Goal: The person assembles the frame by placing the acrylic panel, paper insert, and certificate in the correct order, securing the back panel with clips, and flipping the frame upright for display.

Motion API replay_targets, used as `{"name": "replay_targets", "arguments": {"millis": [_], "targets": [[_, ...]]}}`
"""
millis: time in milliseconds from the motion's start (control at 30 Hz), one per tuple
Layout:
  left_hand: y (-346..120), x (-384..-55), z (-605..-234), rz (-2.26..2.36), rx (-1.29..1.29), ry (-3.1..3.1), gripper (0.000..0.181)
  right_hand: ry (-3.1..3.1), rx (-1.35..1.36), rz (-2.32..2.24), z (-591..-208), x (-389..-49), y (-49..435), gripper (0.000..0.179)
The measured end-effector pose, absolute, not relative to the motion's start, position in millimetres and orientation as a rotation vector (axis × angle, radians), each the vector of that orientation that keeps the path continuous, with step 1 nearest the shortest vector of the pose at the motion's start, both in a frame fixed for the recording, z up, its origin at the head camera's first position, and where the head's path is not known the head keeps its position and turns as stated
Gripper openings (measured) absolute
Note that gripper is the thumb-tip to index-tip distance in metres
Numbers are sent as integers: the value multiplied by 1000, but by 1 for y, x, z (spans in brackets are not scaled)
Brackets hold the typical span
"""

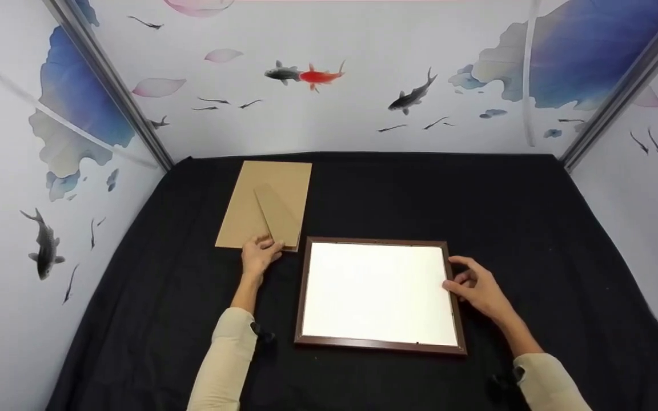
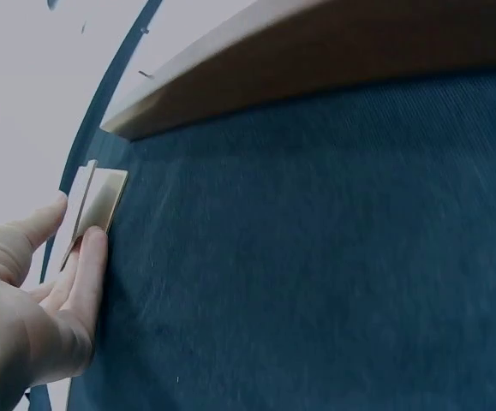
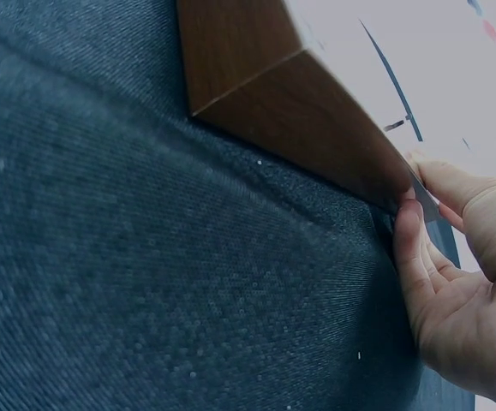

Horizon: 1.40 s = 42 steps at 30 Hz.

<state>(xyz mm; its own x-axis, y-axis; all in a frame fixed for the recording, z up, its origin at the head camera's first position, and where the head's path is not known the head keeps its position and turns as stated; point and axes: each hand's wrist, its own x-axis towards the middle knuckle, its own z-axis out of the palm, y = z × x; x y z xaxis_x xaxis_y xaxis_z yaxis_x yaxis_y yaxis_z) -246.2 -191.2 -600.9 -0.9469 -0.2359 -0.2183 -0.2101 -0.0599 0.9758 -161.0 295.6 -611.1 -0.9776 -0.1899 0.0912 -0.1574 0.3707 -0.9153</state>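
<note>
A tan backing board (image 1: 232, 228) with a narrow stand flap (image 1: 277, 211) lies at the back left. My left hand (image 1: 260, 254) is at its near edge, thumb above and fingertips low, around the flap's end. In the left wrist view the left hand (image 2: 38, 300) holds this edge, with the flap (image 2: 83, 205) between thumb and fingers. A brown wooden picture frame (image 1: 380, 344) with a bright white panel (image 1: 377, 294) lies in front of me. My right hand (image 1: 477, 291) grips its right side, thumb on top; in the right wrist view the fingers (image 3: 409, 248) touch its outer side.
Black cloth (image 1: 420, 194) covers the table. White printed panels (image 1: 334, 125) stand at the back and both sides, joined by metal posts (image 1: 117, 91) at the corners. The frame sits close to the right of the board's near corner.
</note>
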Motion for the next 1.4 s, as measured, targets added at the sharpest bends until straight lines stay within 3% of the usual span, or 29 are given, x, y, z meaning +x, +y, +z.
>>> {"name": "replay_targets", "arguments": {"millis": [367, 933, 1400], "targets": [[-187, -256, -601, -2448, 665, -1861, 52, 2517, -343, -1726, -580, -155, 284, 56], [-195, -245, -592, -2615, 700, -1820, 54, 2558, -445, -1705, -583, -154, 285, 50], [-208, -232, -577, -2699, 376, -1821, 55, 2548, -404, -1734, -588, -152, 289, 49]]}}
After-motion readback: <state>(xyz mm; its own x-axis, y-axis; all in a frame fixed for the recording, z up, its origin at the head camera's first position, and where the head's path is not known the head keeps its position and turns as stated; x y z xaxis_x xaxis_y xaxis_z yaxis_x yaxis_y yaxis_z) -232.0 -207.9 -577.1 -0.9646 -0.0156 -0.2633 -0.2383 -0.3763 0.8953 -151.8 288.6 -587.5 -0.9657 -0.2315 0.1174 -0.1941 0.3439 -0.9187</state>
